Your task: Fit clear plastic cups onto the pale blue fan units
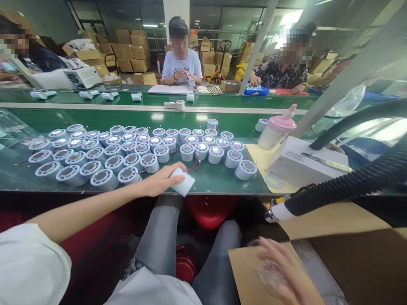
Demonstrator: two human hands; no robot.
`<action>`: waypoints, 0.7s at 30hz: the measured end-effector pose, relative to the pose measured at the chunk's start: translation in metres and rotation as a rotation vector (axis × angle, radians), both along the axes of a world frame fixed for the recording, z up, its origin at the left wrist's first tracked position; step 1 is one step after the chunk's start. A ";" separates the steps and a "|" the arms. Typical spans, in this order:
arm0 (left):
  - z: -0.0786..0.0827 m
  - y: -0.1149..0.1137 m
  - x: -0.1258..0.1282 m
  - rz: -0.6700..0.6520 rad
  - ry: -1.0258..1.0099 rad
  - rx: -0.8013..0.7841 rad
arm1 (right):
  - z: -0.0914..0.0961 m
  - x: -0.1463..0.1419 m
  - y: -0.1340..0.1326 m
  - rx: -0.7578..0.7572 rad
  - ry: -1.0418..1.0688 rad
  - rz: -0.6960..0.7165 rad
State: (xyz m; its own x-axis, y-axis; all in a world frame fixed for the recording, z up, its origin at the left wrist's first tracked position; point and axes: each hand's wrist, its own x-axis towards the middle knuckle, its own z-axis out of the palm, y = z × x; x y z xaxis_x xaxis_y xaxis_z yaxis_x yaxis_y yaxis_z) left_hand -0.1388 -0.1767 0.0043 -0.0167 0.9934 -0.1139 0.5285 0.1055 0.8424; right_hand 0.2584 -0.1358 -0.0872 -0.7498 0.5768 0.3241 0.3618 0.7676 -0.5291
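Note:
My left hand (162,179) is closed around a white cylindrical housing (183,182), which it holds tilted at the bench's front edge. Red wires run on the bench just behind that housing. Rows of similar white housings (128,174) stand on the green bench, with slotted rims and shiny or dark round centres on top. Low on the right, my right hand (282,271) is over an open cardboard box (248,275). Motion smears its fingers, and something clear, perhaps thin plastic, shows by them; I cannot make it out.
A black ridged hose (349,182) with a white nozzle hangs across the right side. Behind it are a white box (305,163) and a pink-lidded cup (276,131). Across the belt, handheld fan bodies (174,105) lie near several people. A red stool (206,212) is below.

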 end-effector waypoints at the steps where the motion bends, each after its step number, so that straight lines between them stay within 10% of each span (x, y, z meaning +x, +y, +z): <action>1: -0.010 -0.003 0.018 0.002 -0.121 -0.069 | 0.007 -0.021 -0.012 0.081 -0.018 0.028; 7: -0.041 -0.011 0.098 -0.387 -0.349 -0.338 | 0.028 -0.083 -0.027 0.283 -0.154 -0.197; 14: -0.039 -0.009 0.120 -0.345 -0.066 0.053 | 0.041 -0.065 -0.027 -0.413 0.042 -0.148; 21: -0.064 -0.014 0.125 -0.394 -0.121 0.133 | 0.044 -0.064 -0.026 -0.746 0.316 -0.378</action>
